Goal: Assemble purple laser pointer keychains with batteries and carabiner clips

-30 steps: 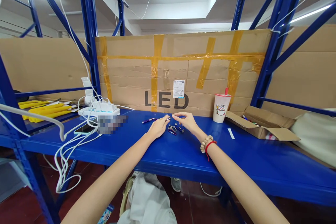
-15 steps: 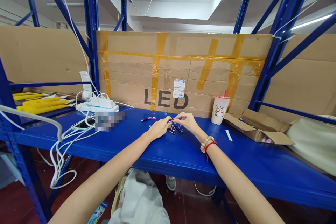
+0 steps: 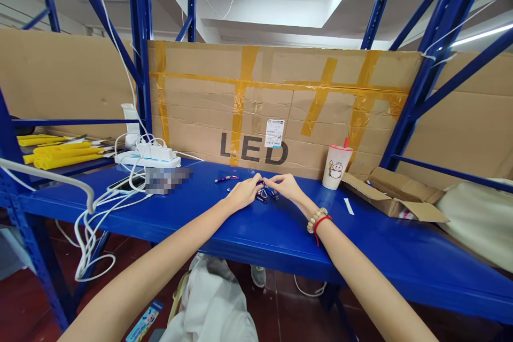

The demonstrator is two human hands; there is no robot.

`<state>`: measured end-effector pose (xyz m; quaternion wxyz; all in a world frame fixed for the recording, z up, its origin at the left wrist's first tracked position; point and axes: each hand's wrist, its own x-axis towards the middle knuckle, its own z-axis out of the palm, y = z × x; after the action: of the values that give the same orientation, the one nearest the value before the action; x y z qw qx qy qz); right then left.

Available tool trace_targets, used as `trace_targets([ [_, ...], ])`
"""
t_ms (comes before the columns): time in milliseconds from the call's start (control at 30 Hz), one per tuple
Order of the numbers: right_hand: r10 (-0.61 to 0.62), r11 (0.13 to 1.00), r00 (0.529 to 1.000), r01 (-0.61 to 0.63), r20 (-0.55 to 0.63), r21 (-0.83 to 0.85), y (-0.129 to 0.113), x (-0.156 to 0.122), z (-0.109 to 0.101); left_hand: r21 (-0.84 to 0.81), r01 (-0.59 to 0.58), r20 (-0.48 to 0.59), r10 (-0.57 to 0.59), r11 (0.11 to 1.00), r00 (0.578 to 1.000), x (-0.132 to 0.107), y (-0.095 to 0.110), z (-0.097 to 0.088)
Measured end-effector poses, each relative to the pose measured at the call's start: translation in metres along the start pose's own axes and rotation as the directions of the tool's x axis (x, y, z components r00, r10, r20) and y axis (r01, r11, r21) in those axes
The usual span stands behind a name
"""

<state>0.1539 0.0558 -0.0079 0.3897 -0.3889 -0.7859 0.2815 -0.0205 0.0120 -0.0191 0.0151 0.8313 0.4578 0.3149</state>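
Note:
My left hand (image 3: 242, 194) is closed around a small dark purple, shiny piece, largely hidden by the fingers. Close by on the right, my right hand (image 3: 286, 186) pinches at the same spot, its fingertips almost meeting those of the left. Whatever the right fingers grip is too small to make out. Under and between both hands lies a little pile of purple metallic pieces with silver clips (image 3: 262, 195). Behind my left hand, a slim purple pen-like piece (image 3: 226, 178) rests on the blue table (image 3: 296, 235).
A paper cup (image 3: 335, 168) with a red straw stands at right, beside an open cardboard box (image 3: 393, 192) and a white strip (image 3: 348, 206). Left are a power strip (image 3: 149, 157), tangled white cables and yellow-handled tools (image 3: 66, 155). A taped cardboard panel (image 3: 200, 112) closes off the back.
The two hands' fingertips shift slightly at the pile, still close together. The view tilts a little; the things on the table stay where they were.

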Motion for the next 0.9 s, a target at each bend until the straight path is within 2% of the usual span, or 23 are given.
trace_targets([
  [133, 0.058, 0.997, 0.997, -0.06, 0.045, 0.041, 0.007, 0.002, 0.003, 0.033, -0.004, 0.01, 0.003, 0.999, 1.0, 0.0, 0.0, 0.0],
  [233, 0.057, 0.996, 0.998, -0.06, 0.039, 0.069, 0.012, 0.006, 0.006, 0.063, 0.024, 0.007, -0.024, 0.998, 1.0, 0.003, -0.001, 0.001],
  [433, -0.063, 0.993, 0.997, 0.068, -0.055, 0.095, 0.01, 0.009, 0.001, 0.078, 0.084, -0.022, -0.083, 0.993, 0.996, 0.009, -0.006, 0.004],
  [600, -0.162, 0.984, 0.987, 0.163, -0.017, 0.072, 0.008, 0.009, -0.004, 0.033, 0.078, -0.016, -0.077, 0.996, 0.997, 0.008, -0.008, 0.003],
  [900, -0.192, 0.981, 0.98, 0.193, -0.046, 0.019, 0.011, 0.013, -0.008, 0.042, 0.019, 0.015, -0.019, 0.999, 1.0, 0.007, -0.004, 0.002],
])
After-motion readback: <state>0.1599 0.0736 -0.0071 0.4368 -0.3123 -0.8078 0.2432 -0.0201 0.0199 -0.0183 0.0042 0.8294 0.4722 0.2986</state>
